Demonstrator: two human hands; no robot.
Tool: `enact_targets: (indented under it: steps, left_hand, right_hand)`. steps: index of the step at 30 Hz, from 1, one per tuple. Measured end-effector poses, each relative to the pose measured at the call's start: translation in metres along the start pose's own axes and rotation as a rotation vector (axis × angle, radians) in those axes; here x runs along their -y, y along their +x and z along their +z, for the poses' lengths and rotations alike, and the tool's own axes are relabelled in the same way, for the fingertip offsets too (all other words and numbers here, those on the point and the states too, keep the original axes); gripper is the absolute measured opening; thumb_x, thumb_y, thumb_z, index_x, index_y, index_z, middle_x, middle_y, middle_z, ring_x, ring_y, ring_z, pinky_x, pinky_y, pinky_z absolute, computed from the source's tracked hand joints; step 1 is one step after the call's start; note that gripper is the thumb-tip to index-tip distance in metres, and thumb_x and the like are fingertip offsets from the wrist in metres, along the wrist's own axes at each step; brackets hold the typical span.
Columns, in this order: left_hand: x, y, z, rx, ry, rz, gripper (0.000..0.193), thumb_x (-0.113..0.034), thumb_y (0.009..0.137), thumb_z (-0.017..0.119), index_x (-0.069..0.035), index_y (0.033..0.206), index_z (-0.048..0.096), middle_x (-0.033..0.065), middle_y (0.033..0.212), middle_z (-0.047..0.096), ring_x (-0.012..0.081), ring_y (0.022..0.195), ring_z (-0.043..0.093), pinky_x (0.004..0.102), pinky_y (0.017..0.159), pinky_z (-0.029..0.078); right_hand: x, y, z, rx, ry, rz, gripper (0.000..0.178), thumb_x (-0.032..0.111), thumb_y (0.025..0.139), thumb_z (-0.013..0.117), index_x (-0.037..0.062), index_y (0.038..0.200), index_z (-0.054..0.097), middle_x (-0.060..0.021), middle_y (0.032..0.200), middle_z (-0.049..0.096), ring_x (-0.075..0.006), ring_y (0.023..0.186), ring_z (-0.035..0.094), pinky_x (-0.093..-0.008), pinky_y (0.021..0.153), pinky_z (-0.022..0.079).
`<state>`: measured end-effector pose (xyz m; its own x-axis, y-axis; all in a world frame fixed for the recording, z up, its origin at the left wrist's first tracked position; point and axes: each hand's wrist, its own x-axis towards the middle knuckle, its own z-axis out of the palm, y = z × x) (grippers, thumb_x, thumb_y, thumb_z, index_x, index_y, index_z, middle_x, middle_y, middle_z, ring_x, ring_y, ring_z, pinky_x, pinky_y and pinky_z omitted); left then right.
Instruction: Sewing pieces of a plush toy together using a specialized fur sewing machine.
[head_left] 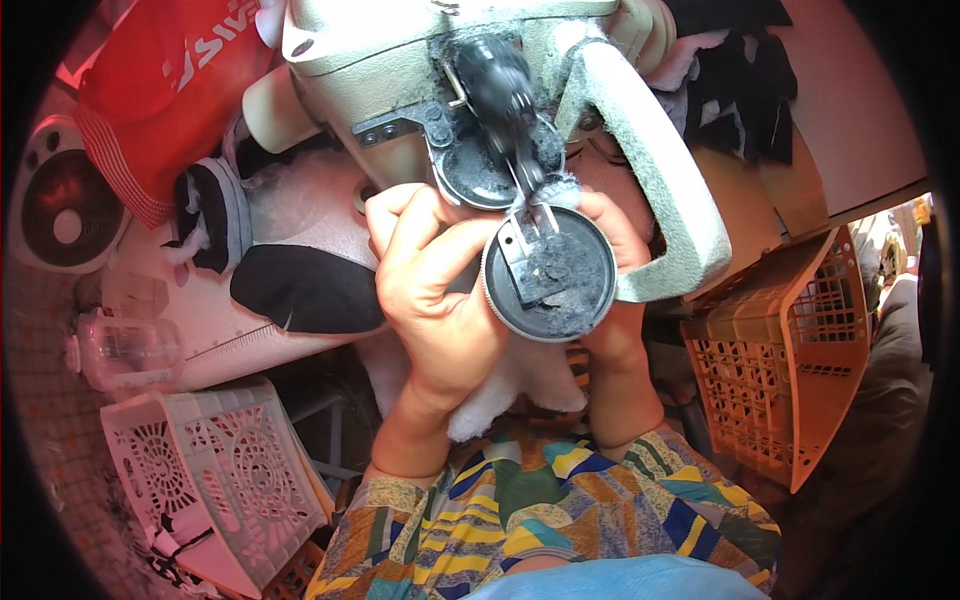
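Note:
A pale fur sewing machine (400,60) stands before me, with two dark feed discs at its front. The near disc (575,285) has a toothed rim and is dusted with lint; the far disc (475,165) sits just beyond it. My left hand (440,275) is closed at the left side of the discs, its fingers bent. Curled around their right side is my right hand (615,235), partly hidden by the near disc. A white fleece piece (510,385) hangs below the discs between my forearms, gripped by both hands; the fingertips on it are mostly hidden. The moving part above the discs is blurred.
A thick pale handle-shaped arm (680,190) loops down at the right of the machine. Black fabric (300,285) lies on the table at left, near a clear plastic bottle (125,350). A white crate (220,470) and an orange crate (760,370) flank me.

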<state>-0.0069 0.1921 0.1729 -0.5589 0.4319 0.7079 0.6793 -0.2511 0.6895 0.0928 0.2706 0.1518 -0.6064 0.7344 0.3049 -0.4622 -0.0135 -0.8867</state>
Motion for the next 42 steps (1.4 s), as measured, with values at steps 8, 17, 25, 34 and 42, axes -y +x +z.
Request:
enact_targets:
  steps: [8,17,25,34,42]
  left_hand:
    - [-0.005,-0.022,-0.013,-0.015,-0.024,-0.144,0.016,0.0,0.073,0.067,0.0,0.089,0.064,0.0073,0.083,0.055,0.0212,0.085,0.047,0.0302,0.08,0.038]
    - [0.011,-0.139,-0.012,0.378,-0.241,-0.829,0.02,-0.014,0.09,0.055,0.001,0.104,0.053,0.0086,0.095,0.052,0.0174,0.086,0.051,0.0276,0.078,0.041]
    - [-0.01,-0.133,-0.027,0.283,-1.336,-1.427,0.072,-0.039,0.084,0.061,0.0,0.138,0.034,0.0149,0.136,0.045,0.0251,0.124,0.045,0.0368,0.107,0.034]
    - [-0.03,-0.113,-0.025,0.368,-1.261,-1.463,0.05,-0.019,0.088,0.06,-0.002,0.131,0.043,0.0097,0.125,0.054,0.0216,0.117,0.051,0.0366,0.101,0.039]
    - [-0.064,-0.106,-0.024,0.188,-0.965,-1.042,0.033,-0.007,0.089,0.057,0.001,0.12,0.052,0.0098,0.111,0.061,0.0192,0.101,0.059,0.0331,0.09,0.046]
  right_hand:
    - [0.004,0.001,-0.022,-0.007,-0.198,-0.02,0.015,0.01,0.087,0.062,-0.0027,0.096,0.062,-0.0037,0.085,0.065,-0.0088,0.079,0.058,-0.0252,0.07,0.048]
    - [-0.017,-0.063,-0.068,0.027,-0.519,0.074,0.016,0.011,0.094,0.048,-0.0026,0.097,0.058,-0.0098,0.085,0.055,-0.0202,0.08,0.055,-0.0286,0.069,0.043]
    - [-0.005,-0.063,-0.054,0.288,0.279,0.193,0.038,0.031,0.097,0.048,-0.001,0.118,0.051,-0.0035,0.101,0.056,-0.0081,0.087,0.054,-0.0214,0.079,0.043]
    - [-0.004,-0.067,-0.058,0.451,0.231,0.174,0.03,0.039,0.092,0.049,0.0109,0.084,0.057,-0.0136,0.105,0.048,-0.0256,0.105,0.043,-0.0378,0.096,0.032]
    - [0.084,-0.096,-0.038,0.199,-0.875,-0.446,0.072,0.044,0.066,0.075,-0.0025,0.115,0.05,-0.017,0.112,0.048,-0.0272,0.099,0.049,-0.0383,0.087,0.04]
